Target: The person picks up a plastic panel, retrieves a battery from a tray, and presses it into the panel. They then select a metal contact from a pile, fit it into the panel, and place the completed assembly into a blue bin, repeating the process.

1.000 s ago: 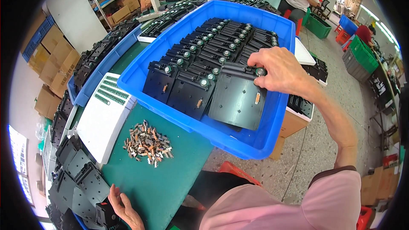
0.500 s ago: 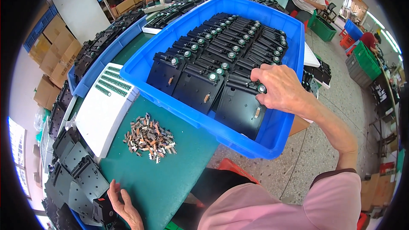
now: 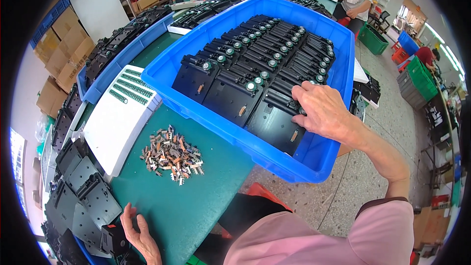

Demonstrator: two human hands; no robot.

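My right hand is closed on the near right black plastic panel in the blue bin. Thumb and fingers pinch its tube end, covering the round piece there. This panel lies flat, with a small slide switch near its edge. Rows of similar panels, with tubes and round silvery-green pieces, overlap behind and beside it. Low on the left, my left hand rests with fingers apart and nothing in them, beside a black box-shaped part and a stack of bare black panels.
On the green table lies a pile of small slide switches. A white foam board carries rows of green-and-silver round pieces. Another blue bin of black parts stands behind. A person sits at the far right.
The view has shifted slightly. My right hand and the held panel have moved slightly away from me, deeper into the bin. My left hand stays beside the stack.
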